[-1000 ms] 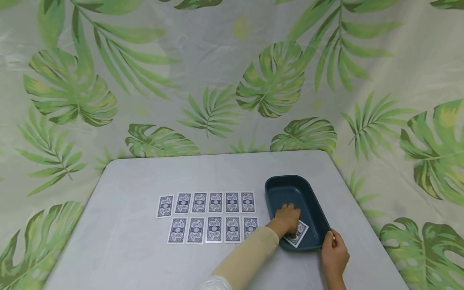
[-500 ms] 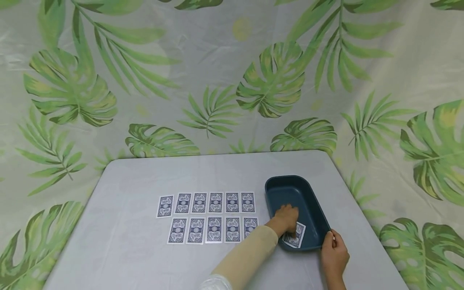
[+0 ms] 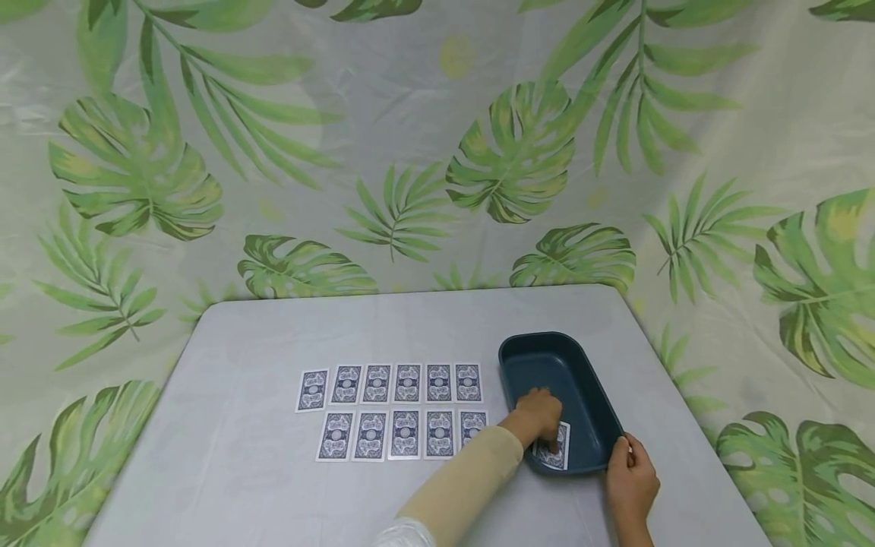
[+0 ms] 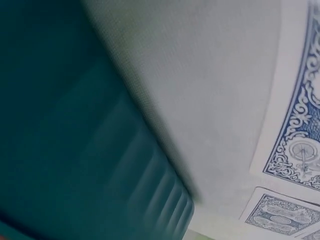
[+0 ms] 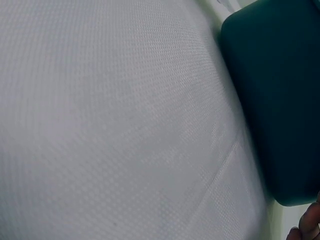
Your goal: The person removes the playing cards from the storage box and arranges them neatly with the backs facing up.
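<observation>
A dark teal tray (image 3: 577, 387) stands on the right of the table. In its near end lies a face-down playing card (image 3: 560, 448) with a blue-and-white back; whether more cards lie under it is hidden. My left hand (image 3: 538, 414) reaches into the tray and holds this card at its left side, some fingers hidden behind the hand. My right hand (image 3: 632, 471) grips the tray's near right corner, thumb at the rim. In the right wrist view, fingertips (image 5: 311, 220) touch the tray's underside corner. The left wrist view shows the ribbed tray wall (image 4: 145, 175) close up.
Two rows of face-down playing cards (image 3: 406, 384) lie left of the tray on the white-covered table (image 3: 239, 342). The nearest front-row card (image 3: 472, 427) is partly under my left forearm. A leaf-patterned cloth (image 3: 410, 152) hangs behind the table.
The card in the tray has turned from slanted to nearly straight and shifted slightly left, with my left hand moving a little along. The right hand and the tray stay put.
</observation>
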`<action>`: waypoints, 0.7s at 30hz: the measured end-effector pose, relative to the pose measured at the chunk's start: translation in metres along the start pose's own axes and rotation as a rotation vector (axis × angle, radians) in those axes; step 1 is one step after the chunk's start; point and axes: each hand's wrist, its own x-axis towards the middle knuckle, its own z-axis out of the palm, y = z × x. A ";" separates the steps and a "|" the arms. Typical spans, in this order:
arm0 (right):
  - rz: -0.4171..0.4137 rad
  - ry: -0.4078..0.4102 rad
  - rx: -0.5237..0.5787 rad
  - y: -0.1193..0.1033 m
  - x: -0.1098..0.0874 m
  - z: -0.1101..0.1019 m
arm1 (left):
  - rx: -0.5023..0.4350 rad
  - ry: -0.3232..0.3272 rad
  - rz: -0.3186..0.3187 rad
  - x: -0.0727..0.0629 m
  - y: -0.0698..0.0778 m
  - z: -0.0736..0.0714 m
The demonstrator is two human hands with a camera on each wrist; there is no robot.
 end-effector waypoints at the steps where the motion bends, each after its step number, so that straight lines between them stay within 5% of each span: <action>1: -0.001 0.000 0.003 0.000 0.000 0.000 | -0.004 0.004 0.002 -0.001 0.000 0.000; 14: -0.009 -0.004 0.001 0.001 -0.001 0.000 | 0.023 0.006 0.053 -0.001 -0.002 0.003; 21: 0.009 -0.021 0.003 -0.001 -0.001 -0.001 | -0.041 -0.028 0.042 -0.002 -0.004 -0.003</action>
